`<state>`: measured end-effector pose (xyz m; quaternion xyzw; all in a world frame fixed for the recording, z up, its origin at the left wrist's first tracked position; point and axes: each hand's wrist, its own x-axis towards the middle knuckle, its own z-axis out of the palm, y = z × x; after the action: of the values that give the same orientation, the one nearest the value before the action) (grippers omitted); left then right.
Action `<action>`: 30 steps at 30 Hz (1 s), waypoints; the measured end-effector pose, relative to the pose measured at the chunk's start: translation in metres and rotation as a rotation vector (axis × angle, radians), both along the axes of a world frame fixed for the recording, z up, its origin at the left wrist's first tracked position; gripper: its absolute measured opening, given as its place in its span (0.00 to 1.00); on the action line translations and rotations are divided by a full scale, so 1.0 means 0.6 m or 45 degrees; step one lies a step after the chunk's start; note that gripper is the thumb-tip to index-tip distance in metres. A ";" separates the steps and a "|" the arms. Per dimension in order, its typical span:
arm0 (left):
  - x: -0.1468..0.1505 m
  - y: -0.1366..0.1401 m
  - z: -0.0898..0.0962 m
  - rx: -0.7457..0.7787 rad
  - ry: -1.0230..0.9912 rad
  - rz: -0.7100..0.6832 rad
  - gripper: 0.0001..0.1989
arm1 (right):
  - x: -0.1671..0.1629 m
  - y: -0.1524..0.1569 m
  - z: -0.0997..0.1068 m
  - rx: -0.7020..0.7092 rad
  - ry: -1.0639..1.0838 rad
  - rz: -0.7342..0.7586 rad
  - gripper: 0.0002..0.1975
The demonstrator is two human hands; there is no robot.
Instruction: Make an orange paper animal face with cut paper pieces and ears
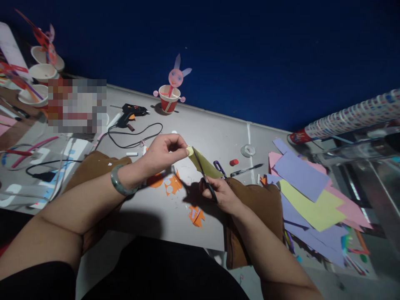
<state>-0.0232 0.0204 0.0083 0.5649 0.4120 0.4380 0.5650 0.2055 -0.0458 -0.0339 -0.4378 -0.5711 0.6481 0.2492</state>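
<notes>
My left hand point(167, 151), with a green bangle point(120, 181) on its wrist, pinches the left end of a piece of yellow-green paper point(206, 165). In my right hand point(220, 193) is a pair of black-handled scissors point(208, 186), gripped by the handles. Their blades point up and to the left, lying against the paper just beside my left fingertips. Whether the blades are apart is hard to see. Below my hands lie orange paper scraps point(172, 184) with pale round pieces on them, and another orange scrap point(196, 216) nearer to me.
A glue gun point(129, 116) with a looping cord lies at the back left, beside a paper cup point(168, 100) bearing a pink rabbit figure. To the right are a tape roll point(248, 150), a red cap point(233, 162), a pen point(246, 170) and stacked coloured paper point(303, 175). Tall stacked cups point(353, 116) lean far right.
</notes>
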 end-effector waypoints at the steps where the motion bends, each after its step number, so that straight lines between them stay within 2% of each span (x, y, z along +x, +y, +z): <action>1: -0.001 0.000 -0.001 0.001 -0.004 0.001 0.09 | 0.000 0.000 0.000 -0.006 -0.003 0.005 0.30; 16: 0.000 0.000 -0.006 0.035 0.025 0.015 0.08 | -0.001 0.000 0.001 0.032 -0.018 -0.057 0.29; 23: -0.002 0.001 0.000 0.149 0.048 0.050 0.07 | 0.000 0.000 0.000 0.028 -0.013 -0.031 0.29; 30: -0.001 0.000 0.004 0.055 -0.003 -0.011 0.08 | -0.003 0.000 0.004 -0.004 -0.035 -0.053 0.31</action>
<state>-0.0236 0.0201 0.0107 0.5782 0.3995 0.4450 0.5549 0.2040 -0.0461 -0.0318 -0.4589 -0.5644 0.6375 0.2539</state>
